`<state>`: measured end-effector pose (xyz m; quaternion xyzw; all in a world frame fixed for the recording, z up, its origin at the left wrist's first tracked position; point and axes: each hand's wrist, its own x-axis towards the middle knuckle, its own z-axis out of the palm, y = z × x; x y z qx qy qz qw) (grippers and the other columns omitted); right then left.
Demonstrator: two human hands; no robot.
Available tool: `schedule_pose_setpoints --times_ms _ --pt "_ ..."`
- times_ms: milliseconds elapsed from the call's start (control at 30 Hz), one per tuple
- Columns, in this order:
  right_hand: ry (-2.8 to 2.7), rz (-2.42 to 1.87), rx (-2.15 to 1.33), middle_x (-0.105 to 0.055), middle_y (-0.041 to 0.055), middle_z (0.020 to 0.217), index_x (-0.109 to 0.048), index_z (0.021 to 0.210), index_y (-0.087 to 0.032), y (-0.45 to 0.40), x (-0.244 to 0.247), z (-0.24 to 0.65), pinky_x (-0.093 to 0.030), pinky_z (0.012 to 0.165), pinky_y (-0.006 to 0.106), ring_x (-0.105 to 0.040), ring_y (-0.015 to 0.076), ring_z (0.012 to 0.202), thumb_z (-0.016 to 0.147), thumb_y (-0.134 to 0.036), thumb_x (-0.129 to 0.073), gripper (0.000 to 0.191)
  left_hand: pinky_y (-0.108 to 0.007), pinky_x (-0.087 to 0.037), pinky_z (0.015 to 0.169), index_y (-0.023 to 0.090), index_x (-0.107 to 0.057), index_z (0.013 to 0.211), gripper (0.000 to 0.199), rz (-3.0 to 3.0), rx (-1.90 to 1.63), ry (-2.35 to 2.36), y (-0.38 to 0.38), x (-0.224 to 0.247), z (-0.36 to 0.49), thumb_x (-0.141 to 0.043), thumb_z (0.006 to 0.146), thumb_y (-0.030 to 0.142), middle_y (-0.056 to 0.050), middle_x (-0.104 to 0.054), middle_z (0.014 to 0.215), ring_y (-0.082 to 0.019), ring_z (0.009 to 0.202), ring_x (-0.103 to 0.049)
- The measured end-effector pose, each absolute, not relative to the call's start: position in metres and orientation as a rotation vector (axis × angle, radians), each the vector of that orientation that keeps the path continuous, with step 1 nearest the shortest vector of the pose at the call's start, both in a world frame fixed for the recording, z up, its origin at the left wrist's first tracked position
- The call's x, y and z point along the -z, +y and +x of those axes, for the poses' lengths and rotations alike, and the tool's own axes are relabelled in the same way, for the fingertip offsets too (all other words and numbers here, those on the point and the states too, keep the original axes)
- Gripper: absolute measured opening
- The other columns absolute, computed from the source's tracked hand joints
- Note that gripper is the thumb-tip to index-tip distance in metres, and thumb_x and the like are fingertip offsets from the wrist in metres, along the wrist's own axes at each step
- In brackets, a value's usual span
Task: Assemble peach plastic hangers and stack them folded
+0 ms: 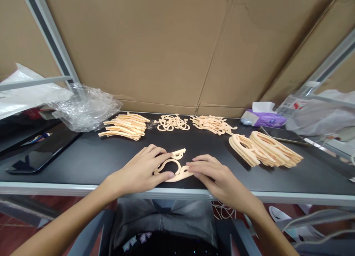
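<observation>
A cream folding clothes hanger [181,173] lies near the front edge of the black tabletop, its curved hook bent round into a ring and a short arm jutting out above. My left hand [148,169] grips its left side, thumb along the lower arm and fingers over the upper piece. On the right end of the lower arm, the fingertips of my right hand [215,174] are closed in a pinch. The joint at the left is partly covered by my left fingers.
Along the back lie piles of long curved arms [127,125], loose hooks [172,123] and shorter arms [213,124]. Stacked similar hangers [273,148] stand at right. A purple tissue pack [262,117] and phone [284,135] are behind them; plastic wrap [85,104] and a black glossy panel [41,148] are left.
</observation>
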<state>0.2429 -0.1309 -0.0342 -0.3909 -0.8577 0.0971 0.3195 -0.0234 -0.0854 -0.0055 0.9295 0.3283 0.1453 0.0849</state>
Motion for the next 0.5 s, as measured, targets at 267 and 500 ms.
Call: schedule_pose_setpoints --times_ms 267,500 --pt "-2.256 -1.014 -0.232 -0.074 0.0064 0.114 -0.070 0.117 -0.026 -0.1329 0.0332 0.2434 -0.056 0.094 0.046 -0.062 0.0230 0.114 0.100 -0.019 -0.048 0.029 -0.041 -0.043 0.096 0.033 -0.061 0.132 0.036 2.817 -0.486 0.920 -0.0859 0.0083 -0.0235 -0.047 0.101 0.043 -0.007 -0.061 0.122 -0.024 0.108 -0.050" --pt "-2.273 -1.003 -0.261 -0.073 0.0062 0.115 -0.070 0.117 -0.027 -0.1335 0.0315 0.2437 -0.055 0.093 0.046 -0.062 0.0230 0.114 0.101 -0.018 -0.046 0.031 -0.042 -0.042 0.098 0.035 -0.062 0.131 0.035 2.805 -0.465 0.928 -0.0854 0.0086 -0.0225 -0.047 0.101 0.044 -0.006 -0.060 0.123 -0.025 0.111 -0.050"
